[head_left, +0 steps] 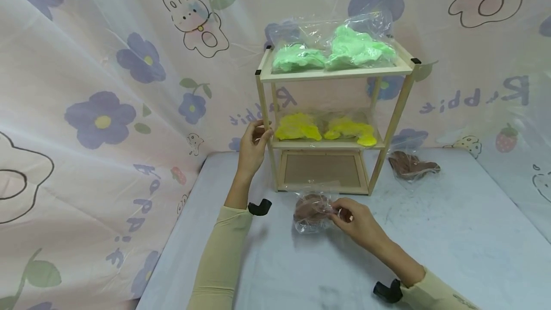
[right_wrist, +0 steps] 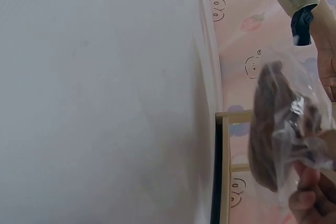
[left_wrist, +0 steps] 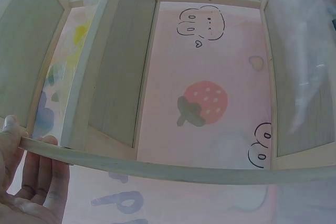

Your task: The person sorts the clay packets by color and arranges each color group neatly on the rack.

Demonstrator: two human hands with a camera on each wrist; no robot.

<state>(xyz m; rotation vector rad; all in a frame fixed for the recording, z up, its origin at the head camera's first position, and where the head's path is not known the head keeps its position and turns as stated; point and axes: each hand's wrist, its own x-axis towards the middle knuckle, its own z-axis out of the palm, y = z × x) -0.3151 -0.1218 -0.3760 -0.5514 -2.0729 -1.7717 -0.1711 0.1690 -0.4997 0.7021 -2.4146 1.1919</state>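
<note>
My left hand (head_left: 251,153) grips the left front post of a small wooden shelf rack (head_left: 336,75). In the left wrist view, thumb and fingers of this hand (left_wrist: 39,182) lie on either side of the post (left_wrist: 157,169), near a shelf board. My right hand (head_left: 360,224) pinches the edge of a clear plastic bag of brown, clay-like stuff (head_left: 312,208) just in front of the rack. The right wrist view shows that bag (right_wrist: 273,124) close up, raised off the table, with the fingertips (right_wrist: 310,177) on its crinkled side.
Bags of light green stuff (head_left: 361,48) lie on the top shelf, bags of yellow stuff (head_left: 298,127) on the middle one. A second brown bag (head_left: 411,165) rests on the white table (head_left: 439,243) right of the rack. A printed cloth (head_left: 103,171) hangs behind and to the left.
</note>
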